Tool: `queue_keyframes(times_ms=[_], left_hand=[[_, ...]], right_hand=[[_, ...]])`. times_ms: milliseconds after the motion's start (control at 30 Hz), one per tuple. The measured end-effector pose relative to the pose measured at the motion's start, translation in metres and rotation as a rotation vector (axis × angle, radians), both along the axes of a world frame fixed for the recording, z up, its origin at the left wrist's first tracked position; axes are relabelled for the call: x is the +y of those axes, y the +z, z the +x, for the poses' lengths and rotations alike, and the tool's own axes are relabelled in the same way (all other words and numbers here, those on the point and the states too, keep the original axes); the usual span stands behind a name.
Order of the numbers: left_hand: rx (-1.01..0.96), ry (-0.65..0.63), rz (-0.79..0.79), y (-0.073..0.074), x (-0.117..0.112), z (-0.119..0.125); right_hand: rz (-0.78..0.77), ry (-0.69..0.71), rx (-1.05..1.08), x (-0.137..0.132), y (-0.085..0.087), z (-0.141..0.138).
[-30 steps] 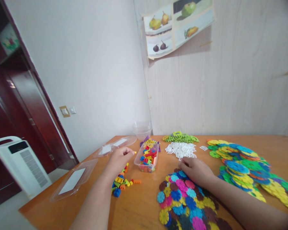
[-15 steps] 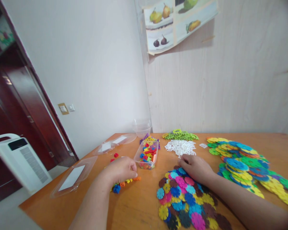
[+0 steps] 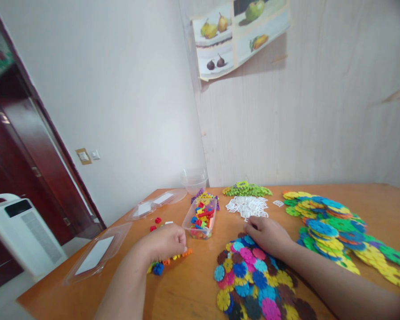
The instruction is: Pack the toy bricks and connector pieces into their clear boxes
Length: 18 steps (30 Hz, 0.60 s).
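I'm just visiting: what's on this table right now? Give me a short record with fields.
Left hand: curled over loose small building bricks
Right hand: flat on the pile of small flower discs
Clear tub: open, holds mixed bricks, just beyond the left hand
Far side: white square pieces, green pieces
Right side: large flower discs
Left edge: clear lids
Table: wooden

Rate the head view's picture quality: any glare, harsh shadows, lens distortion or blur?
Head view: soft, even daylight, no glare on the orange wooden table; only faint shadows under the left hand and right hand. Wide-angle distortion bows the dark red door frame and tilts the fruit poster. Forearms at the bottom edge look soft; the clear plastic tub of small coloured bricks is fairly sharp.
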<state>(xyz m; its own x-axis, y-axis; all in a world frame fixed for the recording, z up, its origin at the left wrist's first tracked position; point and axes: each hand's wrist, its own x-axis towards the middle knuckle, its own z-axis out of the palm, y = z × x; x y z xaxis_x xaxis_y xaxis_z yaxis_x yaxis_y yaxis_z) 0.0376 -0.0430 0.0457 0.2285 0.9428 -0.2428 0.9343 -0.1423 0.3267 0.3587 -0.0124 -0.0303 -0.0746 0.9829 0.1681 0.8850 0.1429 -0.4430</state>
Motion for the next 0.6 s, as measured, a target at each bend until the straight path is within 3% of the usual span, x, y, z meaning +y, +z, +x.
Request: queue_keyframes(times_ms=[333, 467, 600], left_hand=[[0.127, 0.037, 0.011, -0.005, -0.004, 0.019], [-0.076, 0.001, -0.067, 0.008, -0.013, 0.016], [-0.344, 0.000, 0.108, 0.015, -0.010, 0.015]], right_hand=[[0.012, 0.010, 0.007, -0.001, 0.000, 0.000], [0.024, 0.006, 0.012, -0.001, -0.001, -0.001], [0.018, -0.002, 0.016, -0.002, 0.002, -0.002]])
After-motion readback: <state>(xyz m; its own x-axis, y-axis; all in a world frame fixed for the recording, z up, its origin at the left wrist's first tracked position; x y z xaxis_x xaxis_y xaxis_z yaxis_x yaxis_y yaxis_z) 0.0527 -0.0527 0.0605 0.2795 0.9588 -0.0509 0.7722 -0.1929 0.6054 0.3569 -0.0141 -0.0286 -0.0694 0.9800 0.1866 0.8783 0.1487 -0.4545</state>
